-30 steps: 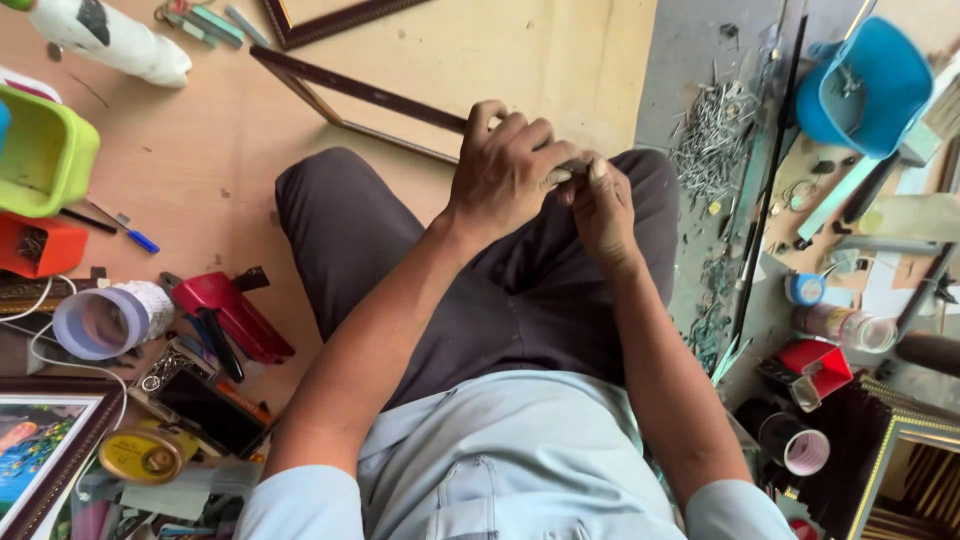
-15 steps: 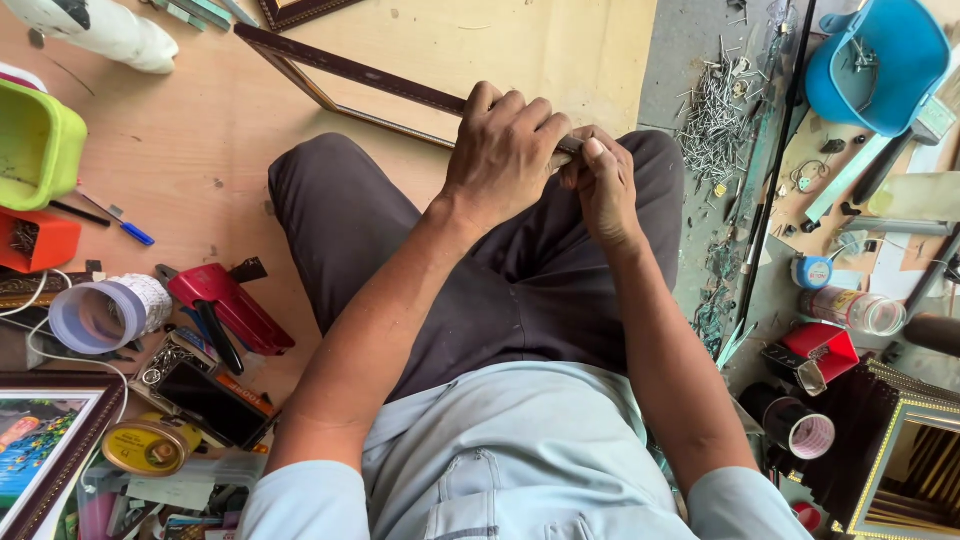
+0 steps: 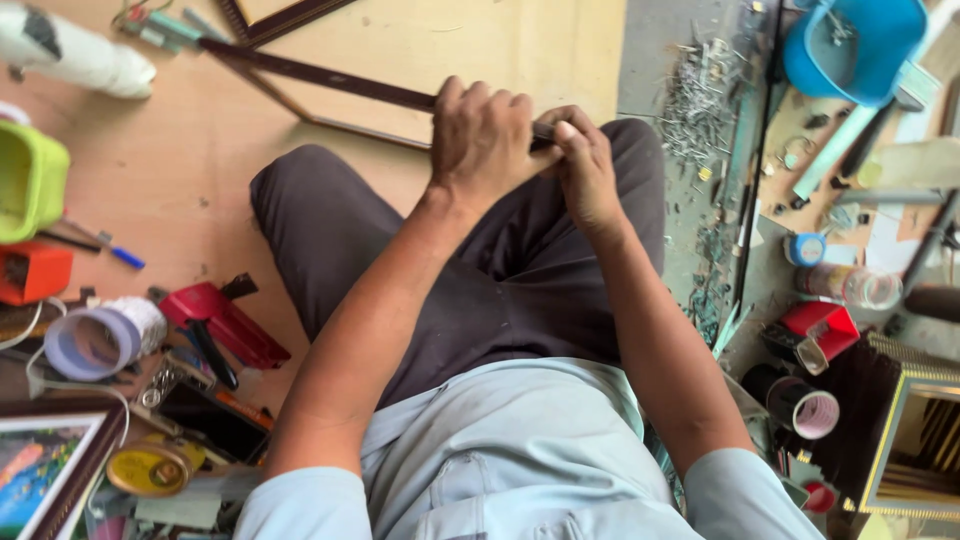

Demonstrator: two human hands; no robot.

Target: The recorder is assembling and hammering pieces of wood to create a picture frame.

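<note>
I sit on the floor with my knees drawn up. My left hand [image 3: 482, 140] is closed over the near end of a dark brown frame moulding [image 3: 310, 75], which runs away to the upper left across a pale wooden board [image 3: 440, 40]. My right hand [image 3: 588, 170] presses against the same end of the strip from the right, thumb and fingers pinched on it. Both hands meet above my right knee. What lies between the fingers is hidden.
At left lie a green tub [image 3: 30, 180], an orange box [image 3: 30, 272], a tape roll [image 3: 95, 340], a red staple gun [image 3: 225, 325] and a framed picture [image 3: 45, 470]. At right are a heap of nails [image 3: 700, 100], a blue bucket [image 3: 850, 45], tape rolls and a gold frame [image 3: 910, 440].
The view has shifted slightly and my hands have crept a little along the moulding's end. They stay closed on it throughout.
</note>
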